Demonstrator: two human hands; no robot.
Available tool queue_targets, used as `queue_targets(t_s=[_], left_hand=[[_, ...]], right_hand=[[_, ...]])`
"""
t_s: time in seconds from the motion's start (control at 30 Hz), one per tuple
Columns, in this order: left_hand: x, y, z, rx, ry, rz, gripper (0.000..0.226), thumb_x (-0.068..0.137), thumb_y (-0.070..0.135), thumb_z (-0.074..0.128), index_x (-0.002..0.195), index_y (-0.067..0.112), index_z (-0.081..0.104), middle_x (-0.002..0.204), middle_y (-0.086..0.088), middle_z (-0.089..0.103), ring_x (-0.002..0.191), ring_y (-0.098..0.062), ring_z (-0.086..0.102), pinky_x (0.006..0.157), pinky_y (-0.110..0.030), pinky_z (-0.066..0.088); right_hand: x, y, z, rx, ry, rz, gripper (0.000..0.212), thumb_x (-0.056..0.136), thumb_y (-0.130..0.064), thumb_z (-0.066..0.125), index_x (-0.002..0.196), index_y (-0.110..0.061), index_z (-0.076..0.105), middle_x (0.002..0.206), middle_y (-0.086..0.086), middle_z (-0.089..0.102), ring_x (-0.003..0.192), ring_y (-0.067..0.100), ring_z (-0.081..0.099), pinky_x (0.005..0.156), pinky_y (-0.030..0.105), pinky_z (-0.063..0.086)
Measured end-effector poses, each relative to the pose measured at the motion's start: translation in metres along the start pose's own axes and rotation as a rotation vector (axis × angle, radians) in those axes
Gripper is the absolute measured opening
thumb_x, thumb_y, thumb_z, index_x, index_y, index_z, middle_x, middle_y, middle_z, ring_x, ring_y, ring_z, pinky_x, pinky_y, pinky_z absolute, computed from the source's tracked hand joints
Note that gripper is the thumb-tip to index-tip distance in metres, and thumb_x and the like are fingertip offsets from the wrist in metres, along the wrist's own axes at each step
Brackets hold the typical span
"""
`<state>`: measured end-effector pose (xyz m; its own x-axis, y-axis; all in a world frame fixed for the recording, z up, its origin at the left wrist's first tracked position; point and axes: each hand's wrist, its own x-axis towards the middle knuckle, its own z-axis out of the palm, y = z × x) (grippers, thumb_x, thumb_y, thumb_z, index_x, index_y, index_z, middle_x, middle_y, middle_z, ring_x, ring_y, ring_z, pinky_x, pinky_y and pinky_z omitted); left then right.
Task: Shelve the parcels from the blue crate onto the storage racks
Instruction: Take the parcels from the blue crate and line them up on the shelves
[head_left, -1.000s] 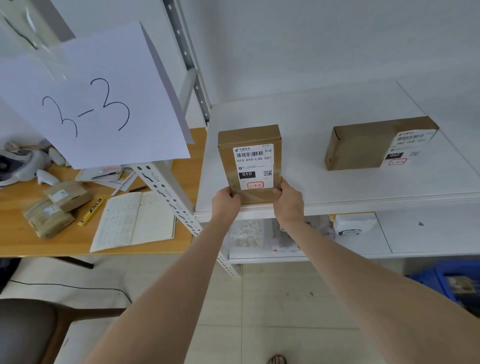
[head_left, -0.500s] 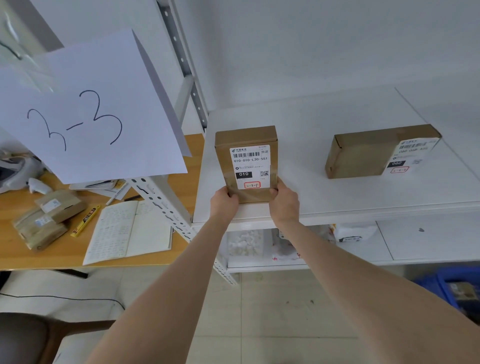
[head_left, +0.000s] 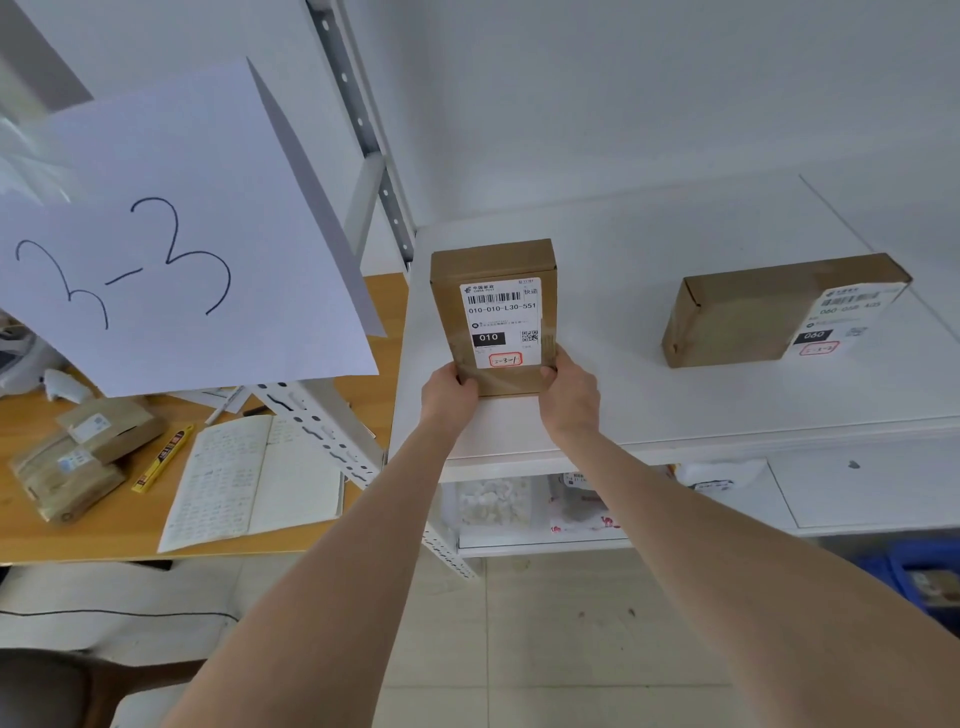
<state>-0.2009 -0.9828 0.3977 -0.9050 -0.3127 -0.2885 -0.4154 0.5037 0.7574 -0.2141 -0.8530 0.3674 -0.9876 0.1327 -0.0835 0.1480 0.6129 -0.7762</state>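
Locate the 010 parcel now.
In head view, the 010 parcel lies left-front on the white shelf, left hand and right hand gripping its near corners, 060 parcel to its right.

Paper sign: up at my left, "3-3" handwritten in dark ink, right edge folded back.
Wooden desk: down to my left, orange-brown top.
Notebook: lying open on the desk, pages full of handwriting.
Yellow tool: slim, lying diagonally just left of the notebook.
Pen: above the notebook, partly under the sign.
Black cable: trailing across the floor below the desk.
Chair: dark seat, bottom-left corner.
Floor: pale tiles beneath me.
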Motion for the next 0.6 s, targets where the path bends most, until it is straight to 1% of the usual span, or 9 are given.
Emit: queue_targets(t_s=[0.1,0.2,0.4,0.47,0.6], left_hand=[[0.0045,0.0011,-0.0002,-0.01,-0.006,0.002,0.037,0.09,0.003,0.036,0.12,0.006,0.057,0.116,-0.013,0.063,0.106,-0.031,0.054,0.081,-0.03,0.042],[0.0065,0.0018,-0.0004,-0.018,-0.007,0.007,0.038,0.09,0.003,0.036,0.12,0.006,0.058,0.116,-0.013,0.063,0.105,-0.031,0.054,0.081,-0.03,0.041],[0.0042,0.0045,-0.0015,-0.024,0.006,-0.001,0.037,0.09,0.002,0.035,0.118,0.006,0.059,0.114,-0.015,0.063,0.109,-0.035,0.055,0.09,-0.038,0.046],[0.0051,0.0049,-0.0017,-0.015,0.003,-0.002,0.037,0.091,0.002,0.034,0.118,0.006,0.058,0.115,-0.015,0.063,0.109,-0.035,0.055,0.091,-0.039,0.046],[0.0059,0.0038,-0.0007,0.008,-0.007,-0.002,0.04,0.09,0.001,0.033,0.123,0.007,0.054,0.119,-0.013,0.061,0.11,-0.033,0.054,0.093,-0.039,0.045]], right_hand=[[0.0045,-0.0013,0.0014,0.011,0.005,0.006,0.037,0.1,-0.013,0.033,0.132,-0.015,0.05,0.107,0.014,0.066,0.097,0.034,0.061,0.087,0.042,0.052],[0.0065,-0.003,0.0021,0.003,0.007,0.005,0.037,0.1,-0.013,0.032,0.133,-0.016,0.049,0.108,0.013,0.066,0.097,0.033,0.061,0.088,0.042,0.051],[0.0071,-0.002,0.001,-0.021,0.008,0.002,0.036,0.1,-0.012,0.032,0.133,-0.015,0.048,0.107,0.015,0.066,0.096,0.035,0.061,0.085,0.04,0.049],[0.0069,-0.0024,-0.0001,-0.021,0.0,0.013,0.039,0.1,-0.012,0.031,0.135,-0.016,0.046,0.109,0.015,0.065,0.098,0.035,0.061,0.088,0.04,0.05],[0.0062,-0.0039,-0.0013,-0.042,-0.046,0.038,0.052,0.095,-0.006,0.034,0.145,-0.017,0.035,0.119,0.015,0.061,0.108,0.036,0.057,0.097,0.044,0.047]])
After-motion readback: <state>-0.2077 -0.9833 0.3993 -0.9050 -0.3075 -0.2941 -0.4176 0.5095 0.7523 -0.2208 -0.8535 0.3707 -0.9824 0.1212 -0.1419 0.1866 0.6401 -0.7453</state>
